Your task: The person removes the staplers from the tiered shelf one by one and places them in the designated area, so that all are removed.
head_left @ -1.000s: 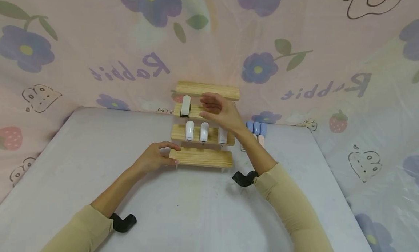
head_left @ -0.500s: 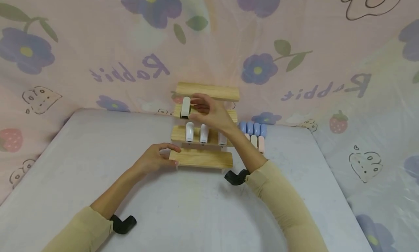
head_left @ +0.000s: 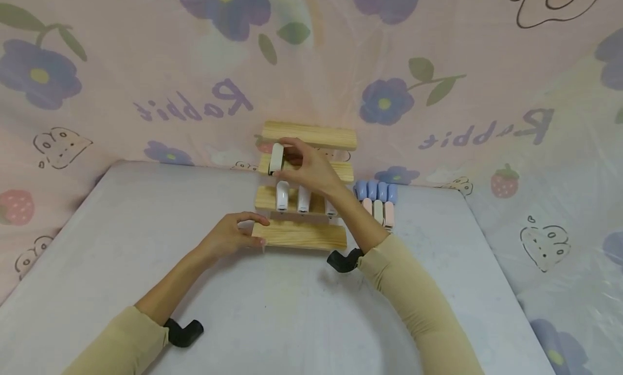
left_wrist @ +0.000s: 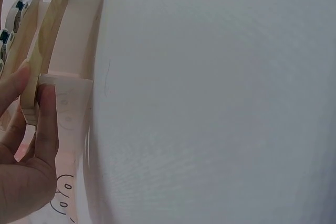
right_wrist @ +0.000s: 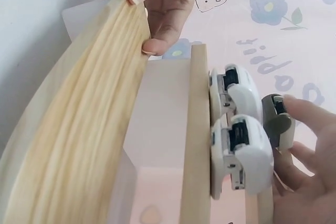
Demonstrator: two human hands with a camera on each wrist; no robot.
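Note:
A tiered wooden shelf [head_left: 311,237] stands at the back of the table. My left hand [head_left: 232,235] grips the left end of its lowest board, thumb on one face and fingers on the other in the left wrist view. On the third tier up, a pale grey-green mini stapler [head_left: 276,156] stands upright at the left end. My right hand [head_left: 311,166] pinches this stapler between thumb and fingers. One tier lower are three white staplers: a left one [head_left: 282,195], a middle one [head_left: 303,199] and a right one [head_left: 330,208], partly hidden by the right wrist.
Right of the shelf, several blue staplers [head_left: 383,192] stand in a row on the table. In front of them are pink staplers [head_left: 388,215] and a pale green one [head_left: 378,211]. A patterned curtain [head_left: 311,66] hangs close behind the shelf.
My right hand has moved left along the third tier, and its fingers have come round the grey-green stapler. The staplers on the table's right have become more visible. The left hand stays put.

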